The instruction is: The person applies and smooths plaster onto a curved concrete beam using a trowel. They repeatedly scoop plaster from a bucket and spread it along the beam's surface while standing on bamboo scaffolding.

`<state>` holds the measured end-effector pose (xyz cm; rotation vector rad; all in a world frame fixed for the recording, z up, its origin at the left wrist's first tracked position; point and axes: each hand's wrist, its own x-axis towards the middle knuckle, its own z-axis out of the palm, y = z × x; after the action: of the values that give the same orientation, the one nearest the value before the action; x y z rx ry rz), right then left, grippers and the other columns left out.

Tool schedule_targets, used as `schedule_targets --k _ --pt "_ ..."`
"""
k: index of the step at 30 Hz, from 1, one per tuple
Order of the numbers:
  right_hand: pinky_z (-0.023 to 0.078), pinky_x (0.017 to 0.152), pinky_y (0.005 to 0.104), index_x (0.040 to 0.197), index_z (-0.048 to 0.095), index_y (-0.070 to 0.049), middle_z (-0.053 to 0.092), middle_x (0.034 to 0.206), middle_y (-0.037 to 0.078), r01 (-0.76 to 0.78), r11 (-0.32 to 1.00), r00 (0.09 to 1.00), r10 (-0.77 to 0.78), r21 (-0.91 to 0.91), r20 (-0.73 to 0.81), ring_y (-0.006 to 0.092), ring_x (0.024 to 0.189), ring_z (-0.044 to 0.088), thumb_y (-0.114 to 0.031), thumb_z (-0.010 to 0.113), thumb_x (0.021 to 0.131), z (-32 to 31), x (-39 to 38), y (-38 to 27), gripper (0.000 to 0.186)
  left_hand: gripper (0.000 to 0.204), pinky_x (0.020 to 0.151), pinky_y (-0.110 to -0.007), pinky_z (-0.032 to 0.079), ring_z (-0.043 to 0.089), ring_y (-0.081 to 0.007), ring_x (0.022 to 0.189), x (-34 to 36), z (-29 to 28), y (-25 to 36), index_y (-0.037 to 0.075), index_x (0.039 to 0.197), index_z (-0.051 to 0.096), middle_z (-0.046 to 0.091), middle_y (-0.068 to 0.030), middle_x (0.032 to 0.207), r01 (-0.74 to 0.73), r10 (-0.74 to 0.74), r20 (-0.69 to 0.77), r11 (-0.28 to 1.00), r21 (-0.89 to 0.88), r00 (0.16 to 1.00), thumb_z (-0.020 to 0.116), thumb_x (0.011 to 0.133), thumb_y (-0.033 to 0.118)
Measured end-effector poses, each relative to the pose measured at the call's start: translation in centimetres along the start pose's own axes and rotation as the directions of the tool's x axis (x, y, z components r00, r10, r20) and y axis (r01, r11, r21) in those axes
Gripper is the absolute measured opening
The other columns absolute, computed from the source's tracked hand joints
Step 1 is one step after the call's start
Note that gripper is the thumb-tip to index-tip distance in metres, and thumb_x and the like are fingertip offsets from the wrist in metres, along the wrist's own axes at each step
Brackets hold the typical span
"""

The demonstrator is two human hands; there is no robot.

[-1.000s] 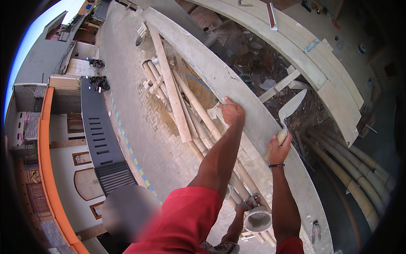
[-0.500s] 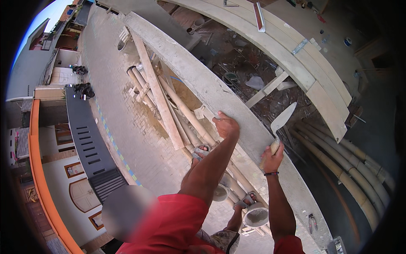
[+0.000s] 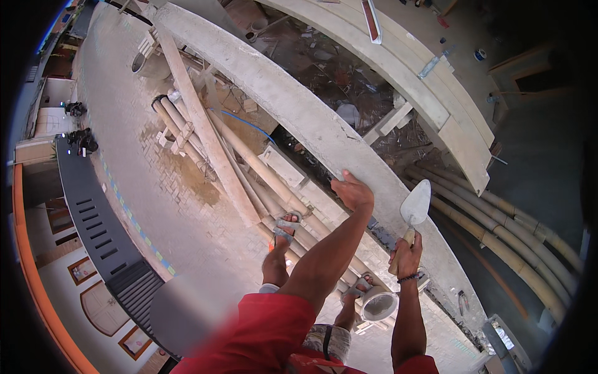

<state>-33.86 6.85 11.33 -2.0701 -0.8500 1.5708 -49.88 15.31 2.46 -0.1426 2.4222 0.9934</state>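
Moved vs earlier: trowel (image 3: pixel 415 204) swung from far-right slant to nearly straight far; blade's flat face turned more to view.
Trowel: in R hand (image 3: pixel 408 254), blade over conc. ledge (image 3: pixel 299 100) close to its right edge; tip points far, a bit right; long axis approx. near-far, handle at near end.
Edges: ledge curves far left to near right; pliers (image 3: pixel 463 302) on its near part.
Room: opening w/ debris (image 3: pixel 339 81) right of ledge; bamboo poles (image 3: pixel 498 234) farther right; bucket (image 3: pixel 379 306) just left of R forearm.
R hand: closed round handle, forearm up from near side.
L hand (image 3: pixel 354 191): at ledge's left edge, forearm slanting far-right; can't tell if gripping.
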Motion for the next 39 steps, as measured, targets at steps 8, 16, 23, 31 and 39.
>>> schedule_targets --k 8,16,23,31,39 --pt "0.044 0.033 0.0315 0.111 0.046 -0.002 0.051 0.068 0.007 0.03 0.994 0.991 -0.015 -0.108 0.131 0.0168 0.04 0.051 -0.007 0.056 0.087 11.9 -1.3 -4.5 0.027 0.065 0.104 -0.046 0.034 0.044 -0.0403 0.12 9.1 -6.4 -6.0 -0.014 0.13 0.037 0.043 -0.0324 0.127 -0.292 0.369 0.218 0.902 -0.318 0.903 0.038 0.103 0.045" --pt "0.05 0.04 0.0327 0.117 0.043 0.0 0.055 0.076 0.009 0.209 0.961 0.917 -0.128 -0.181 0.378 0.0187 0.047 0.055 -0.014 0.061 0.085 27.9 1.8 -15.7 0.038 0.055 0.095 -0.042 0.039 0.052 -0.034 0.108 23.7 -12.0 -3.4 -0.009 0.125 0.044 0.054 -0.0237 0.116 -0.364 0.378 0.045 0.913 -0.185 0.925 0.039 0.103 0.041" --pt "0.049 0.038 0.0314 0.107 0.046 -0.006 0.052 0.071 0.006 0.137 0.943 0.984 -0.165 0.305 0.07 0.0158 0.048 0.054 -0.011 0.056 0.088 19.6 -0.7 -10.9 0.022 0.064 0.099 -0.046 0.041 0.051 -0.0436 0.117 29.2 -10.4 5.8 -0.014 0.133 0.034 0.046 -0.035 0.13 -0.176 0.23 0.15 0.935 -0.307 0.961 0.04 0.102 0.041" --pt "0.045 0.036 0.0319 0.1 0.046 -0.01 0.051 0.07 0.005 -0.082 0.897 0.996 0.083 0.434 0.016 0.0153 0.046 0.051 -0.015 0.055 0.088 18.0 -0.5 -8.0 0.016 0.065 0.1 -0.047 0.041 0.045 -0.046 0.124 27.0 -4.8 12.0 -0.012 0.142 0.021 0.042 -0.0357 0.134 -0.375 0.38 0.022 0.919 -0.119 0.925 0.037 0.103 0.037" --pt "0.043 0.036 0.0309 0.1 0.045 -0.008 0.05 0.071 0.004 -0.081 0.988 0.964 0.043 0.134 0.263 0.0142 0.045 0.05 -0.014 0.057 0.088 24.8 0.8 -15.9 0.018 0.059 0.098 -0.053 0.041 0.048 -0.0471 0.119 26.9 -4.6 12.1 -0.015 0.134 0.029 0.044 -0.0346 0.128 -0.428 0.424 -0.07 0.902 -0.058 0.903 0.034 0.103 0.034"
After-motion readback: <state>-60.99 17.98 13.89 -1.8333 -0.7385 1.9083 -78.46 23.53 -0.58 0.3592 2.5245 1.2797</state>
